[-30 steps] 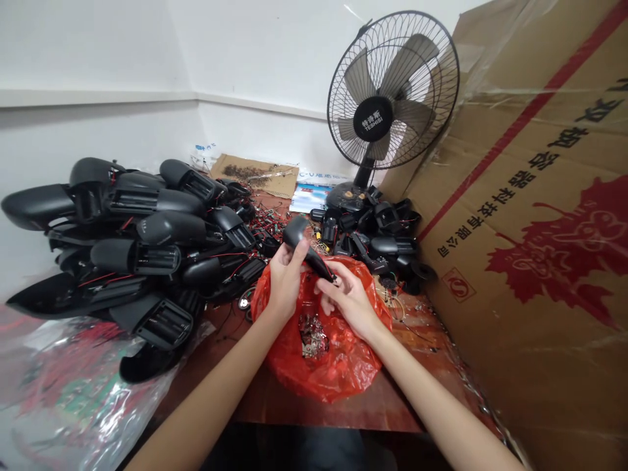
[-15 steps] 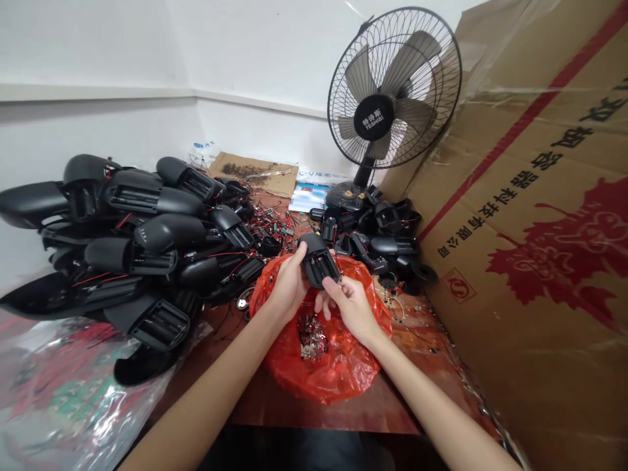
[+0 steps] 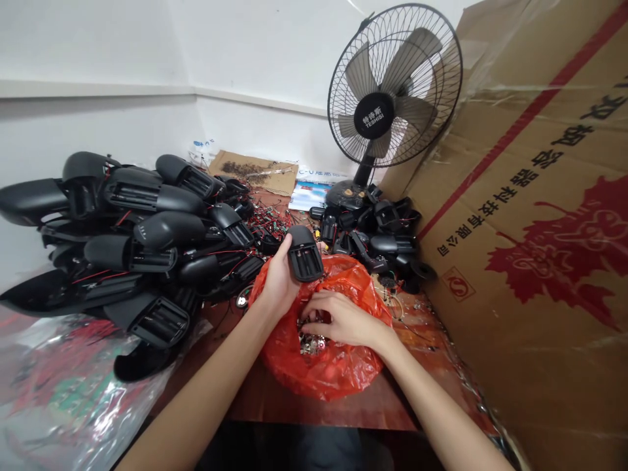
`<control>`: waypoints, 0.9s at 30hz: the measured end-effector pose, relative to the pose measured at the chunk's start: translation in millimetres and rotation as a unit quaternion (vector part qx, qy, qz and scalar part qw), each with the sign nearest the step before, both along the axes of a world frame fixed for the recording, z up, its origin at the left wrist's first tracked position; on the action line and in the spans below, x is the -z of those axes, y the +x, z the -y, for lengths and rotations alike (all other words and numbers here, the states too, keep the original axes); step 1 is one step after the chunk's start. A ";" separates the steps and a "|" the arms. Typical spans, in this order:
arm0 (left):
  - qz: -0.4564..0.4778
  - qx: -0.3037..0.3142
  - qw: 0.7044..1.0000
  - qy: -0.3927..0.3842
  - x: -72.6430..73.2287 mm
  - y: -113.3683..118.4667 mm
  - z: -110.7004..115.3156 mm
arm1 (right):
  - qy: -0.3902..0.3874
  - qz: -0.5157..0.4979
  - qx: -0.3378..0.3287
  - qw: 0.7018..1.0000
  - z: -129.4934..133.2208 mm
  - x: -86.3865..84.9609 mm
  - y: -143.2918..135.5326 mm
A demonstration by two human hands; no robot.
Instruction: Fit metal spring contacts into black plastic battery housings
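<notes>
My left hand [image 3: 282, 280] holds a black plastic housing [image 3: 306, 259] by its left side, with the open slotted compartment facing up toward me. Below and to the right of it, my right hand [image 3: 338, 317] reaches into a red plastic bag [image 3: 326, 379]. Its thumb and fingers are apart, curved over small shiny metal parts [image 3: 311, 344] in the bag. Whether the fingertips touch any part is too small to tell.
Many black housings [image 3: 169, 230] are heaped at the left, above a clear bag [image 3: 73, 399]. More black parts [image 3: 392, 245] surround the base of a fan [image 3: 374, 116]. A large cardboard box [image 3: 540, 275] stands at the right.
My right hand has let go of the black housing and moved down into the red bag. My left hand has shifted the housing slightly left and turned it more upright.
</notes>
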State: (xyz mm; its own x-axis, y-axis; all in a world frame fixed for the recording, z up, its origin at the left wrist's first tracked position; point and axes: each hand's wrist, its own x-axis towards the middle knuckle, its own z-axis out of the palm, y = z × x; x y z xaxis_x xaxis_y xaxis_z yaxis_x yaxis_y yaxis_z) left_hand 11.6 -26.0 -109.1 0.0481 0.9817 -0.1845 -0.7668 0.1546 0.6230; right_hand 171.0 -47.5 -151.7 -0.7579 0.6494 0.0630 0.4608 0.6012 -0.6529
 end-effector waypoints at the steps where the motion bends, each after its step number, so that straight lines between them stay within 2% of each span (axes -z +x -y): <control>1: -0.003 0.002 1.000 -0.003 -0.3 0.1 0.5 | -0.009 -0.005 -0.004 1.000 -0.4 -0.2 0.6; 5: -0.007 0.029 1.000 0.001 -1.4 0.5 3.5 | -0.018 -0.035 -0.014 0.999 -1.3 -0.1 1.1; 11: -0.025 0.043 0.997 0.055 1.5 0.8 5.5 | -0.007 -0.029 0.014 0.999 1.8 1.5 -0.9; 14: -0.077 0.076 0.993 0.055 5.4 1.2 4.6 | -0.014 -0.020 0.020 0.999 2.8 1.5 -1.7; 17: -0.174 0.034 0.979 0.099 10.7 0.4 2.9 | -0.021 -0.021 0.022 0.999 2.5 -0.1 -1.5; 19: -0.295 -0.040 0.938 0.177 14.0 -1.8 1.5 | -0.028 -0.028 0.026 0.999 1.9 -2.0 -0.4; 21: -0.436 -0.113 0.857 0.251 16.7 -5.7 -0.4 | -0.031 -0.039 0.022 0.999 0.8 -3.8 1.6; 23: -0.535 -0.142 0.784 0.281 19.1 -10.3 -2.9 | -0.027 -0.044 0.017 0.999 -0.7 -4.7 4.0; 25: -0.575 -0.134 0.757 0.282 21.9 -14.4 -5.8 | -0.017 -0.053 0.024 0.998 -2.9 -4.6 6.4; 27: -0.580 -0.119 0.758 0.275 25.2 -17.0 -8.8 | 0.000 -0.070 0.038 0.997 -6.0 -4.0 8.5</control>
